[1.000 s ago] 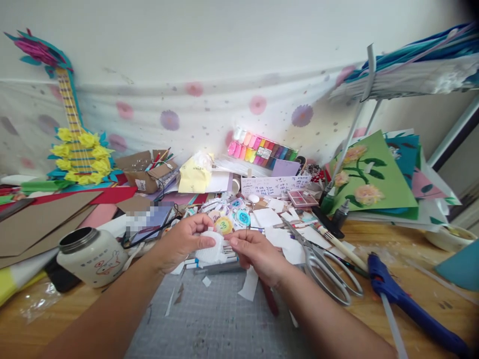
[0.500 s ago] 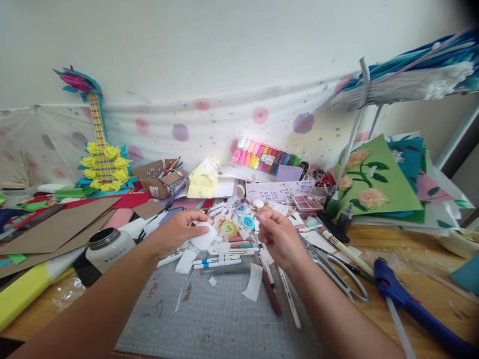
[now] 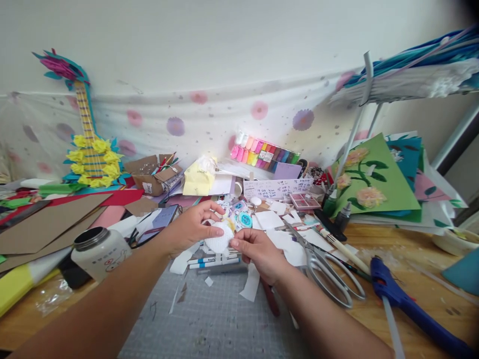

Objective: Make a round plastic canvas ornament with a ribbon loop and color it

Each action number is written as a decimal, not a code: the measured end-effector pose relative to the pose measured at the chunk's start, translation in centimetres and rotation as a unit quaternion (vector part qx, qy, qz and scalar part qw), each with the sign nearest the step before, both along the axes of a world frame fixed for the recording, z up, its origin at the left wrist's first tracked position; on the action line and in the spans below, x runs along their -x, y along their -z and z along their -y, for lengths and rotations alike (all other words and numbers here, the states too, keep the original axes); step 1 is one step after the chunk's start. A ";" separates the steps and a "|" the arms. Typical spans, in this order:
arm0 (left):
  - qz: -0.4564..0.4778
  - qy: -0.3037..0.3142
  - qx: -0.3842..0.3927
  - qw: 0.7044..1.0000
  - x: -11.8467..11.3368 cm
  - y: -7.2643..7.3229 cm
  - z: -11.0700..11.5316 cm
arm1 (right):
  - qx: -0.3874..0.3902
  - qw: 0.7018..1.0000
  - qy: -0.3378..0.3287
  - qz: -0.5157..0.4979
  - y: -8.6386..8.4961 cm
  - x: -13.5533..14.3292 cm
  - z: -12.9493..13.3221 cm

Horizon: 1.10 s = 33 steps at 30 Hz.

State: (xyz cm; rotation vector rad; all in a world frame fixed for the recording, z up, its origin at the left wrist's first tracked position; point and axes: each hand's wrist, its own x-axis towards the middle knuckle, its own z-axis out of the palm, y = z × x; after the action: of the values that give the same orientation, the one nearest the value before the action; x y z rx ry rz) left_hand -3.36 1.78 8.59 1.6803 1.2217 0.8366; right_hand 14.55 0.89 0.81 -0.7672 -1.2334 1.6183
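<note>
A round white piece (image 3: 219, 241) is held over the heap of small craft items, above the back part of the grey cutting mat (image 3: 187, 319). My left hand (image 3: 194, 224) pinches its upper left edge between thumb and fingers. At its right edge, my right hand (image 3: 260, 252) has thumb and forefinger pressed together; whether they grip the piece or something tiny is too small to tell. Just behind are a turquoise disc (image 3: 245, 220) and white scraps. Blue-banded markers (image 3: 214, 262) lie beneath the piece.
Silver scissors (image 3: 329, 274) and a blue glue gun (image 3: 407, 304) lie right. An open white bottle (image 3: 101, 252) stands left, near brown cardboard (image 3: 48, 219). A yellow-flowered paper guitar (image 3: 93, 154) leans at the back left. Green flower artwork (image 3: 377, 179) stands at the right.
My right hand has moved left and slightly down to the white piece. The piece has shifted right and tilted up in my left hand. The camera view has shifted slightly.
</note>
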 end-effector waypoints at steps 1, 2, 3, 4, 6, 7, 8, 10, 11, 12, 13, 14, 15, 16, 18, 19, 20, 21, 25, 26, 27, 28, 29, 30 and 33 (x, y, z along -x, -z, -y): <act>0.000 0.004 0.000 1.000 -0.2 0.1 -0.2 | 0.003 1.000 0.002 0.001 0.0 0.0 0.0; 0.000 0.007 -0.001 1.000 -0.3 0.1 -0.4 | 0.007 1.000 0.004 0.004 0.0 -0.1 -0.1; 0.000 0.008 -0.003 1.000 -0.4 0.2 -0.5 | 0.011 1.000 0.004 0.007 0.0 -0.1 -0.1; 0.000 0.007 -0.006 1.000 -0.5 0.2 -0.7 | 0.014 1.000 0.004 0.011 -0.1 -0.2 -0.2; -0.003 -0.002 -0.016 1.000 -0.3 0.1 -1.1 | 0.021 1.000 0.002 0.021 -0.2 -0.4 -0.3; -0.006 -0.009 -0.023 1.000 0.0 0.1 -1.3 | 0.025 0.999 0.000 0.026 -0.4 -0.5 -0.3; -0.009 -0.018 -0.030 0.999 0.3 0.0 -1.5 | 0.028 0.999 -0.003 0.031 -0.5 -0.6 -0.3; -0.019 -0.038 -0.043 0.998 1.0 -0.1 -1.8 | 0.036 0.999 -0.010 0.036 -0.7 -0.9 -0.4; -0.025 -0.046 -0.046 0.998 1.4 -0.2 -2.0 | 0.040 0.999 -0.009 0.032 -0.8 -1.1 -0.5; -0.032 -0.052 -0.047 0.997 1.7 -0.2 -2.1 | 0.044 0.999 -0.001 0.023 -0.8 -1.3 -0.7; -0.040 -0.053 -0.046 0.997 2.0 -0.2 -2.2 | 0.046 0.999 0.014 0.008 -0.7 -1.4 -0.9; -0.048 -0.048 -0.044 0.997 2.2 0.0 -2.3 | 0.046 0.998 0.036 -0.012 -0.6 -1.6 -1.2; -0.057 -0.038 -0.040 0.997 2.3 0.3 -2.3 | 0.045 0.997 0.059 -0.037 -0.6 -1.8 -1.4; -0.067 -0.021 -0.035 0.997 2.2 0.7 -2.4 | 0.044 0.994 0.079 -0.064 -0.5 -2.1 -1.6; -0.090 0.024 -0.020 0.995 1.9 1.9 -2.6 | 0.042 0.988 0.097 -0.116 -0.6 -2.5 -2.0; -0.104 0.047 -0.012 0.993 1.7 2.5 -2.7 | 0.041 0.985 0.094 -0.139 -0.7 -2.6 -2.1; -0.117 0.067 -0.005 0.991 1.4 3.2 -2.8 | 0.041 0.983 0.087 -0.158 -0.8 -2.7 -2.1; -0.129 0.079 -0.005 0.989 1.1 3.8 -2.9 | 0.041 0.981 0.078 -0.174 -0.9 -2.8 -2.1; -0.131 0.089 -0.055 0.986 0.2 4.5 -2.6 | 0.045 0.977 0.043 -0.202 -1.0 -2.4 -1.7; -0.121 0.088 -0.075 0.986 -0.1 4.3 -2.3 | 0.046 0.977 0.035 -0.204 -1.0 -2.3 -1.6; -0.107 0.085 -0.091 0.986 -0.4 4.1 -1.9 | 0.046 0.977 0.029 -0.206 -1.0 -2.1 -1.4; -0.092 0.081 -0.098 0.988 -0.7 4.0 -1.4 | 0.044 0.977 0.023 -0.207 -1.0 -1.9 -1.3; -0.078 0.072 -0.099 0.989 -1.0 3.9 -0.9 | 0.040 0.977 0.019 -0.209 -1.0 -1.7 -1.1; -0.061 0.059 -0.096 0.992 -1.4 3.9 -0.5 | 0.036 0.977 0.017 -0.211 -1.0 -1.5 -1.0; 0.003 0.049 -0.055 0.997 -2.5 4.5 0.7 | 0.019 0.977 0.021 -0.214 -1.1 -1.1 -0.6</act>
State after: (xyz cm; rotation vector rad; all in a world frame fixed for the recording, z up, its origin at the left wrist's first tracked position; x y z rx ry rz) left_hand -0.83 1.09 4.06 1.8092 1.0969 0.8623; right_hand 15.66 1.45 1.94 -0.4312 -0.8734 1.6681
